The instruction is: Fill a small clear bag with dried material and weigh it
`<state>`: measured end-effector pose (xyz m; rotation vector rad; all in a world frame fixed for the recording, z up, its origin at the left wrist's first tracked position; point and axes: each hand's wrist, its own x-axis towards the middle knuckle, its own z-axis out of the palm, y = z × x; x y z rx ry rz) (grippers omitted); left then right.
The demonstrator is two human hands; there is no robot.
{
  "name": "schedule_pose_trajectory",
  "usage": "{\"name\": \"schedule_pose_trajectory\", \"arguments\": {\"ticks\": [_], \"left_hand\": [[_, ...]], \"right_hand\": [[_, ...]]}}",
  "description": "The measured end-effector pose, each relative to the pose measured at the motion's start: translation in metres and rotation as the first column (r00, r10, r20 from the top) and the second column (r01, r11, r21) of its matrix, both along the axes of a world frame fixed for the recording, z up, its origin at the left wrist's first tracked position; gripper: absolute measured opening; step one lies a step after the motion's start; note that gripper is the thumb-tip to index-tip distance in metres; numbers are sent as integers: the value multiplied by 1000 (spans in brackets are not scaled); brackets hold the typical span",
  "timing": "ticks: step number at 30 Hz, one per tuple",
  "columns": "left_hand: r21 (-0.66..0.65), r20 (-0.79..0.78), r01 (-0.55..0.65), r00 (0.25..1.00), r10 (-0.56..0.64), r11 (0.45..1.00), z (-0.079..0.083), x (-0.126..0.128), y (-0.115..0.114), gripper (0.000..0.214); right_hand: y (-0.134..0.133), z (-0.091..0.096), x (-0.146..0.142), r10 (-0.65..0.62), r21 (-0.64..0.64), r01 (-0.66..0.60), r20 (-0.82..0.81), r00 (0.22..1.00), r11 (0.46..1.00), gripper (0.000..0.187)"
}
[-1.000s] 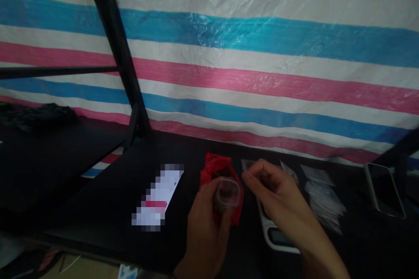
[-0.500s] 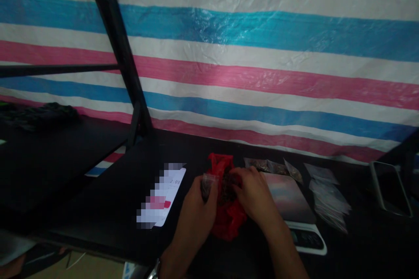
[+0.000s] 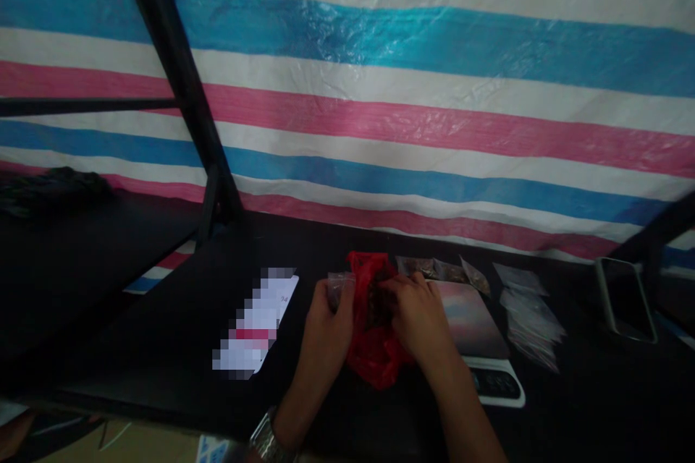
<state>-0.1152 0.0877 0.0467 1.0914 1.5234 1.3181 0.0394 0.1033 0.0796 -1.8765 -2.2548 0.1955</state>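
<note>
Two hands are working at a red bag [image 3: 374,347] lying on the black table [image 3: 163,347] between them. The left hand [image 3: 329,318] is pinching a small clear bag [image 3: 337,288] at its fingertips, touching the red bag's left side. The right hand [image 3: 415,315] is reaching its fingers into the red bag's open top; what they are gripping is hidden. Just right of that hand, a scale [image 3: 489,347] is sitting, with more clear bags [image 3: 529,315] lying beyond it.
</note>
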Motion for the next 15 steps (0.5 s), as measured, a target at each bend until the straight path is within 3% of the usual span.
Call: {"name": "schedule_pose_trajectory", "arguments": {"ticks": [6, 10, 15], "left_hand": [[19, 72, -19, 997, 18, 1000, -2, 4, -2, 45], [-27, 280, -58, 958, 63, 998, 0, 3, -2, 47], [-70, 475, -117, 870, 136, 991, 5, 1, -1, 39]], "right_hand": [[1, -11, 2, 25, -12, -28, -184, 983, 1000, 61], [2, -18, 0, 103, -14, -113, -305, 947, 994, 62], [1, -16, 0, 54, -109, -103, -382, 923, 989, 53]]}}
